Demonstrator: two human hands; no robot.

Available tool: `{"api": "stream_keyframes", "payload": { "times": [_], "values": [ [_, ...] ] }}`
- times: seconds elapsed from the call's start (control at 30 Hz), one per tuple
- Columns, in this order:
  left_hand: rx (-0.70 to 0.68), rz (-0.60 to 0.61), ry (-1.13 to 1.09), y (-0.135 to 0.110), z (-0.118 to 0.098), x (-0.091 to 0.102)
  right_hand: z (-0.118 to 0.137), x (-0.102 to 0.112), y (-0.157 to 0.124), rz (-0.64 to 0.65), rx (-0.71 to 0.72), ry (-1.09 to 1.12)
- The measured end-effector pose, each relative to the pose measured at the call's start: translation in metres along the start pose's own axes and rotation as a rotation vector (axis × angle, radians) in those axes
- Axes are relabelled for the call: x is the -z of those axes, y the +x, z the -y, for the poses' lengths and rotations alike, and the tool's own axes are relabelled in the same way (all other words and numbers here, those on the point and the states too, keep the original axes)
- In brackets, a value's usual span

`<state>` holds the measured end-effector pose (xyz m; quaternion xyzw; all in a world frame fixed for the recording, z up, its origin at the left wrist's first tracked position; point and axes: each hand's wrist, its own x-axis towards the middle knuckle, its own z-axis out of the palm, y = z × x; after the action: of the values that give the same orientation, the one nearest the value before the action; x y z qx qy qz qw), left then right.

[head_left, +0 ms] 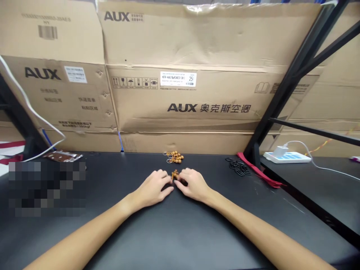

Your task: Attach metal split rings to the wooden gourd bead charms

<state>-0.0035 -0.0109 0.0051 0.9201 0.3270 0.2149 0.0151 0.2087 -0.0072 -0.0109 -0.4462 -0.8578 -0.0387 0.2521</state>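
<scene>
Between my two hands, on the black table, is a small golden-brown keychain (175, 174), partly hidden by my fingers. My left hand (155, 187) comes in from the left, its curled fingertips at the keychain's left side and its thumb lower down. From the other side my right hand (194, 184) has bent fingers and a thumb around the keychain's right side. Just beyond them lies a small pile of similar golden-brown beaded keychains (176, 157) with metal rings.
Several black loops (238, 166) lie to the right beside a red strap (260, 171). A white power strip (289, 157) with a plugged-in charger sits further right, past a black metal frame (281, 93). Cardboard boxes (180, 48) wall off the back. A brown packet (62, 156) lies far left.
</scene>
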Motion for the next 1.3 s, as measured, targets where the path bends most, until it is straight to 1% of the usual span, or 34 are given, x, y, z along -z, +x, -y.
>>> {"api": "stream_keyframes", "payload": {
  "times": [0.07, 0.17, 0.3, 0.57, 0.67, 0.77, 0.9, 1.0, 1.1, 1.3],
  "values": [
    [0.061, -0.020, 0.027, 0.000, 0.008, -0.001, -0.004, 0.000, 0.001, -0.015, -0.082, -0.086],
    [0.149, 0.007, 0.043, -0.001, 0.025, -0.002, -0.010, 0.001, 0.002, 0.015, -0.190, -0.110],
    [0.193, 0.034, 0.034, -0.003, 0.038, -0.004, -0.015, 0.002, 0.001, 0.076, -0.201, -0.033],
    [0.234, 0.095, 0.014, -0.003, 0.037, -0.005, -0.018, 0.001, 0.002, 0.268, -0.206, 0.034],
    [0.235, 0.129, 0.002, -0.004, 0.039, -0.004, -0.021, 0.001, 0.001, 0.317, -0.210, 0.039],
    [0.244, 0.161, -0.014, -0.005, 0.041, -0.002, -0.030, 0.001, 0.000, 0.344, -0.219, 0.029],
    [0.296, 0.224, 0.003, -0.005, 0.047, 0.003, -0.048, 0.003, 0.000, 0.370, -0.309, -0.011],
    [0.339, 0.238, 0.018, -0.004, 0.051, 0.004, -0.058, 0.004, -0.001, 0.379, -0.349, -0.036],
    [0.343, 0.227, 0.020, -0.004, 0.054, 0.003, -0.061, 0.003, -0.001, 0.387, -0.342, -0.045],
    [0.335, 0.217, 0.044, -0.005, 0.056, -0.003, -0.058, 0.002, -0.001, 0.401, -0.338, -0.061]
  ]
}}
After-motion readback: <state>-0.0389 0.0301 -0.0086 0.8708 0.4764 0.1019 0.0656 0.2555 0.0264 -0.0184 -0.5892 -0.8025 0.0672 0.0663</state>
